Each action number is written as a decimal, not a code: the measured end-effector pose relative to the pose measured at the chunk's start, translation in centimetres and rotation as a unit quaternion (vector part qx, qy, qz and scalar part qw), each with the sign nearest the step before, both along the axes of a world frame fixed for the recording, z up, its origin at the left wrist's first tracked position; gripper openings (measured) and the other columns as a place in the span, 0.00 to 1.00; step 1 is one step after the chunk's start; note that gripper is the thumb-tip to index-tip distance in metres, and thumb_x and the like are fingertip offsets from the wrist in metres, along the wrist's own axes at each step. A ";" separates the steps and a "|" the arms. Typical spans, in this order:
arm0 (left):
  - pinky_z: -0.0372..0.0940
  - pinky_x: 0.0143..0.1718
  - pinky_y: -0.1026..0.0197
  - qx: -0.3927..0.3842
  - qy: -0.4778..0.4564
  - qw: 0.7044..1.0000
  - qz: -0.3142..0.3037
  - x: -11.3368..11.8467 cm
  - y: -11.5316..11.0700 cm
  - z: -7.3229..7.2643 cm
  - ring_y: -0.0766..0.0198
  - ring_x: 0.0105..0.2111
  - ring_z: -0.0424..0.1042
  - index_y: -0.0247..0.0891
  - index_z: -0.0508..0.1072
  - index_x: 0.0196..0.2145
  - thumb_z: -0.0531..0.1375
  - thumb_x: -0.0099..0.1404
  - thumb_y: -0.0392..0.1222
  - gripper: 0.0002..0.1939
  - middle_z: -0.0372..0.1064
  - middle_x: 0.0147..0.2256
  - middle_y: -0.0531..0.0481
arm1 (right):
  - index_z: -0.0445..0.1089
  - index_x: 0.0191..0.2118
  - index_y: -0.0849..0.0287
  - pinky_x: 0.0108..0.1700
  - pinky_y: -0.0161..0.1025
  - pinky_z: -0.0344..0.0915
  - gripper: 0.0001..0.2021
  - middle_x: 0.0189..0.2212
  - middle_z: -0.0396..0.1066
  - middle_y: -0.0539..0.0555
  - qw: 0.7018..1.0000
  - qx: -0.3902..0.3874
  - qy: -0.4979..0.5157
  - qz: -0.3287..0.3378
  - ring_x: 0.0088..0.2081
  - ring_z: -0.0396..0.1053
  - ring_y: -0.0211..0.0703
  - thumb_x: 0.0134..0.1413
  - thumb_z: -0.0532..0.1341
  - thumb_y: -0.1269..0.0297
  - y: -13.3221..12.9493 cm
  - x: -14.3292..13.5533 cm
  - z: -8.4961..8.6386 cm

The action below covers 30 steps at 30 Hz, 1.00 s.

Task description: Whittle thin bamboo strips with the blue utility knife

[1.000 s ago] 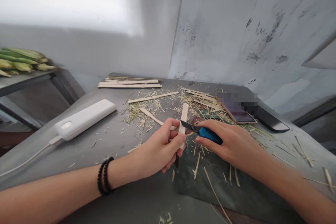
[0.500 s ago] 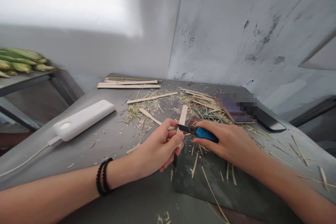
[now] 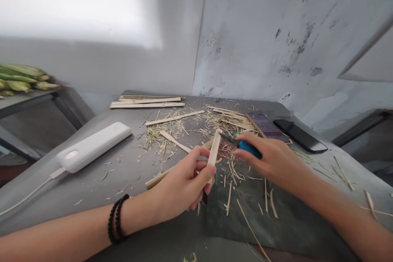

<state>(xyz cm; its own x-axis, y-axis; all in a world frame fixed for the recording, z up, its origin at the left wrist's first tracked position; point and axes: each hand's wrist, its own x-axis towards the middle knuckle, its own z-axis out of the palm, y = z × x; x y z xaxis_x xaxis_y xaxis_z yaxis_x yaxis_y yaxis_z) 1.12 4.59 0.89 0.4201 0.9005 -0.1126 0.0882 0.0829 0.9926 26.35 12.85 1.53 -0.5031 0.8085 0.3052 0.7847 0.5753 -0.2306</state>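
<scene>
My left hand (image 3: 187,178), with two dark bead bracelets on its wrist, is closed around a pale bamboo strip (image 3: 215,149) that points up and away from me. In my right hand (image 3: 273,155) is a knife (image 3: 249,148) with a blue handle. Its dark blade is blurred and lies at the strip's far end. Below both hands spreads a dark green mat (image 3: 245,221) strewn with thin shavings (image 3: 235,172). Another strip (image 3: 158,178) lies on the table, partly hidden behind my left hand.
Several bamboo strips (image 3: 147,105) are stacked at the table's back left. Shavings and loose strips cover the middle. A white power bank (image 3: 95,147) with a cable lies left. Two phones, one gold-edged (image 3: 265,126) and one black (image 3: 301,136), lie right. Corn ears (image 3: 21,77) sit on a side table.
The knife blade has moved from near my left fingers up to the strip's far end. My right hand has shifted slightly right. The whole view has turned a little.
</scene>
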 end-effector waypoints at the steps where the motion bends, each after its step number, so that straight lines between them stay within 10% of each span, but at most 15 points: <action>1: 0.51 0.12 0.74 0.001 -0.001 1.000 0.004 0.0 0.1 -0.1 0.79 0.13 0.54 0.44 0.58 0.47 0.49 0.80 0.47 0.06 0.62 0.28 0.63 | 0.70 0.50 0.50 0.32 0.40 0.59 0.25 0.31 0.78 0.50 0.999 -0.015 -0.005 0.031 0.31 0.75 0.49 0.71 0.49 0.36 -0.8 -0.5 0.0; 30: 0.46 0.11 0.76 -0.004 -0.049 0.999 0.009 0.0 0.9 0.2 0.81 0.10 0.54 0.43 0.58 0.41 0.52 0.79 0.49 0.09 0.64 0.25 0.66 | 0.65 0.35 0.52 0.25 0.39 0.44 0.20 0.25 0.74 0.46 0.985 0.148 -0.079 0.044 0.23 0.71 0.42 0.71 0.53 0.43 -1.5 -1.3 -0.1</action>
